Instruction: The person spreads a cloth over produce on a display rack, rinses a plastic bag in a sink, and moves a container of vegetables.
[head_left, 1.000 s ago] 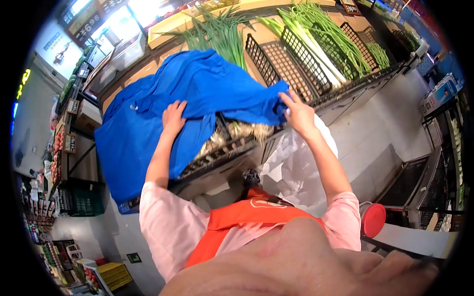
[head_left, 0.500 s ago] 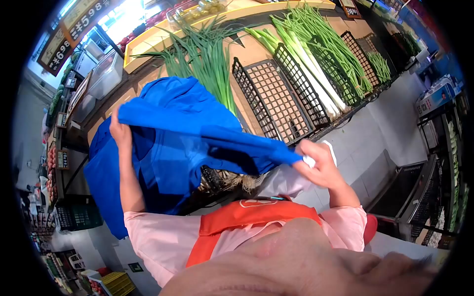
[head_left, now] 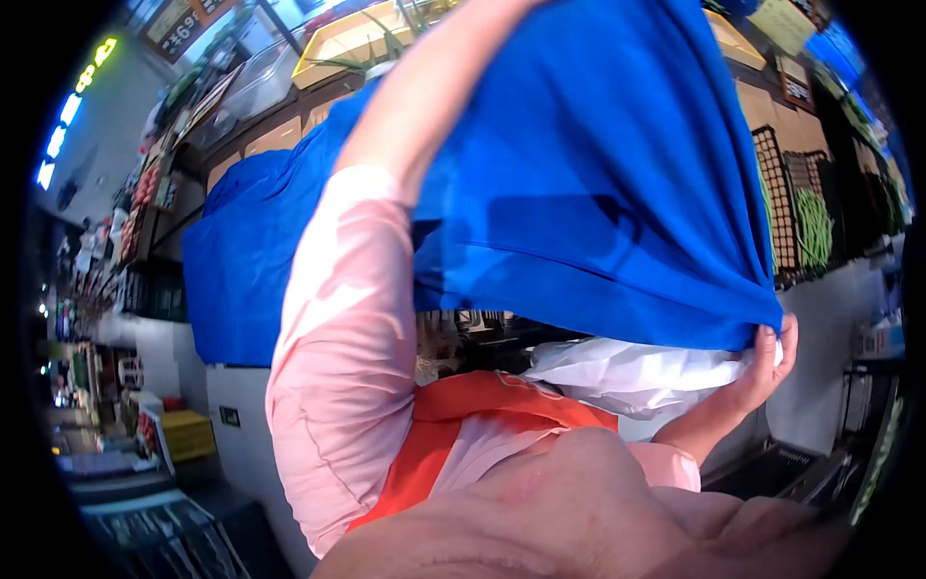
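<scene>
A large blue cloth [head_left: 579, 145] stretches across the middle of the view and over the produce display. Its lower right corner is pinched between the fingers of my right hand [head_left: 779, 352], where a bit of white also shows. My left forearm [head_left: 434, 87] reaches up across the cloth, and the hand itself lies beyond the top edge. A crumpled white plastic bag [head_left: 646, 376] hangs below the cloth, beside my right wrist. The cloth hides most of the vegetables behind it.
Long green beans [head_left: 813, 227] lie at the right end of the display, next to a black plastic crate [head_left: 779, 203]. A yellow-rimmed tray [head_left: 333, 48] stands at the back. A yellow crate [head_left: 188, 434] sits at lower left.
My left arm has swung up and to the right, out past the top edge. My right hand has moved right. The blue cloth is now spread wide, covering the leeks and scallions.
</scene>
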A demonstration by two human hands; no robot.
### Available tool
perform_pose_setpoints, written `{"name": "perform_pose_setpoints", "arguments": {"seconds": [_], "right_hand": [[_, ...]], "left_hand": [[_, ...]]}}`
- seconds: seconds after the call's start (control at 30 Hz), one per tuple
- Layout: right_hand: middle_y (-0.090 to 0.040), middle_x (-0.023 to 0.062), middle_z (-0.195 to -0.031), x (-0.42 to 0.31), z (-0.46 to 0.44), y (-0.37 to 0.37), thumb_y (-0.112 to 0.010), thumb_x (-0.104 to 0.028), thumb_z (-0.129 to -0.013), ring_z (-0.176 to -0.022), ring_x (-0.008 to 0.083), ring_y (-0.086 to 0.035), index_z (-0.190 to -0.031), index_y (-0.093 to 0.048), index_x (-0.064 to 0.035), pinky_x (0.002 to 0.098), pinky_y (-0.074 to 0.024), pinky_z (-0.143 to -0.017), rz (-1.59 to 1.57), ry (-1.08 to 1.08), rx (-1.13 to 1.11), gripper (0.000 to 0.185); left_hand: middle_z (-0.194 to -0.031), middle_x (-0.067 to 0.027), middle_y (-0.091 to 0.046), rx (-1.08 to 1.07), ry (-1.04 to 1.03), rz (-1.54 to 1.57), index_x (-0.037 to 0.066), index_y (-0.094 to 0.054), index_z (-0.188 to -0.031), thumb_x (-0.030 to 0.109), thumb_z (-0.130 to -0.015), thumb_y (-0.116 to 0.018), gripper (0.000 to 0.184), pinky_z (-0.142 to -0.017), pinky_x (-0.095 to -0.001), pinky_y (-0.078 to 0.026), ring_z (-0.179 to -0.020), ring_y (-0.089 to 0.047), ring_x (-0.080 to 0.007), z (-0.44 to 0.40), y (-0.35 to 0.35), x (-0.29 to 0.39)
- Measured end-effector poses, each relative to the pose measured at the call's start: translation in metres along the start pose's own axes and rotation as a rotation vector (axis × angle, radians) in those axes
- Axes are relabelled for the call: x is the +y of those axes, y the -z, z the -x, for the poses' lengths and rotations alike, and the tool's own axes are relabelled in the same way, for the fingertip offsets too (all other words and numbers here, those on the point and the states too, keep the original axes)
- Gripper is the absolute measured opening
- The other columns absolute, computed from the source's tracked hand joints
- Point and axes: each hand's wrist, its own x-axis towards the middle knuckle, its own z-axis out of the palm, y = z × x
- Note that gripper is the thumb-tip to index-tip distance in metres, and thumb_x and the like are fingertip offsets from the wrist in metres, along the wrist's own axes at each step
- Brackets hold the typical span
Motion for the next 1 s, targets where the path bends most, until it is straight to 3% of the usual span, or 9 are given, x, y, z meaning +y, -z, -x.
{"name": "perform_pose_setpoints", "arguments": {"seconds": [0.13,0.2,0.23,0.4,0.47,0.63,0.77,0.93,1.0], "right_hand": [[-0.050,-0.0051,-0.071,0.081,-0.049,0.043,-0.057,-0.008,-0.085,-0.065,0.0026,-0.039,-0.073,-0.052,-0.0071,0.0181,-0.0306,-0.059,0.013,-0.138,0.092,0.013],[-0.049,-0.0062,-0.070,0.127,-0.063,0.062,-0.058,-0.009,-0.085,-0.064,0.0025,-0.039,-0.071,-0.052,-0.0090,0.0175,-0.0305,-0.058,-0.032,-0.285,0.087,0.016],[-0.048,-0.0067,-0.069,0.141,-0.066,0.065,-0.058,-0.009,-0.085,-0.063,0.0025,-0.038,-0.071,-0.052,-0.0093,0.0174,-0.0300,-0.058,-0.072,-0.363,0.053,0.016],[-0.045,-0.0080,-0.068,0.197,-0.084,0.084,-0.059,-0.010,-0.086,-0.062,0.0016,-0.036,-0.070,-0.050,-0.0083,0.0169,-0.0273,-0.055,0.179,-0.405,-0.256,0.018],[-0.046,-0.0072,-0.069,0.194,-0.095,0.077,-0.059,-0.010,-0.086,-0.064,0.0014,-0.036,-0.074,-0.053,-0.0070,0.0163,-0.0282,-0.057,0.257,-0.412,-0.339,0.014],[-0.053,-0.0042,-0.075,0.173,-0.113,0.043,-0.058,-0.012,-0.087,-0.069,0.0036,-0.043,-0.082,-0.058,-0.0040,0.0174,-0.0340,-0.063,0.136,-0.301,-0.339,0.009],[-0.057,0.0003,-0.080,0.150,-0.111,0.045,-0.059,-0.018,-0.087,-0.074,0.0078,-0.048,-0.085,-0.060,-0.0010,0.0217,-0.0381,-0.070,0.030,-0.290,-0.179,0.017],[-0.059,0.0020,-0.082,0.145,-0.064,0.069,-0.060,-0.018,-0.086,-0.075,0.0098,-0.051,-0.086,-0.061,-0.0014,0.0231,-0.0397,-0.069,0.070,-0.348,0.077,0.017],[-0.057,-0.0002,-0.078,0.138,-0.039,0.082,-0.061,-0.016,-0.085,-0.071,0.0085,-0.050,-0.083,-0.062,-0.0029,0.0228,-0.0394,-0.065,0.027,-0.404,0.120,0.014]], "left_hand": [[-0.105,-0.0187,-0.051,-0.188,-0.388,-0.078,0.005,-0.052,-0.113,0.010,-0.071,-0.056,0.042,-0.088,-0.0448,-0.041,-0.100,-0.049,-0.0360,0.038,-0.073,0.025],[-0.095,-0.0084,-0.060,-0.345,-0.484,-0.168,0.013,-0.060,-0.104,0.029,-0.077,-0.062,0.032,-0.075,-0.0349,-0.045,-0.091,-0.057,-0.0230,0.075,-0.061,0.027],[-0.109,-0.0081,-0.055,-0.534,-0.258,-0.101,0.012,-0.060,-0.105,0.029,-0.076,-0.063,0.034,-0.088,-0.0367,-0.040,-0.107,-0.050,-0.0240,0.102,-0.033,0.045],[-0.073,-0.0094,-0.055,-0.679,0.386,0.065,0.005,-0.060,-0.077,0.025,-0.078,-0.063,0.020,-0.061,-0.0398,-0.043,-0.069,-0.053,-0.0304,0.221,0.097,0.113],[-0.071,-0.0094,-0.055,-0.775,0.656,0.039,0.006,-0.060,-0.075,0.028,-0.076,-0.066,0.023,-0.060,-0.0402,-0.043,-0.067,-0.053,-0.0307,0.266,0.138,0.161],[-0.074,-0.0101,-0.058,-0.872,0.827,-0.014,0.007,-0.064,-0.091,0.028,-0.075,-0.069,0.027,-0.063,-0.0373,-0.046,-0.070,-0.057,-0.0278,0.334,0.170,0.235],[-0.080,-0.0096,-0.062,-0.997,1.175,0.322,0.007,-0.064,-0.092,0.024,-0.077,-0.068,0.023,-0.065,-0.0326,-0.048,-0.074,-0.061,-0.0235,0.318,0.176,0.196],[-0.080,-0.0116,-0.062,-0.651,0.670,0.135,0.005,-0.065,-0.090,0.020,-0.080,-0.064,0.018,-0.065,-0.0338,-0.047,-0.073,-0.060,-0.0255,0.269,0.128,0.095],[-0.080,-0.0131,-0.062,-0.648,0.770,0.247,0.004,-0.064,-0.089,0.020,-0.081,-0.062,0.018,-0.066,-0.0349,-0.047,-0.074,-0.059,-0.0284,0.239,0.091,0.057]]}}
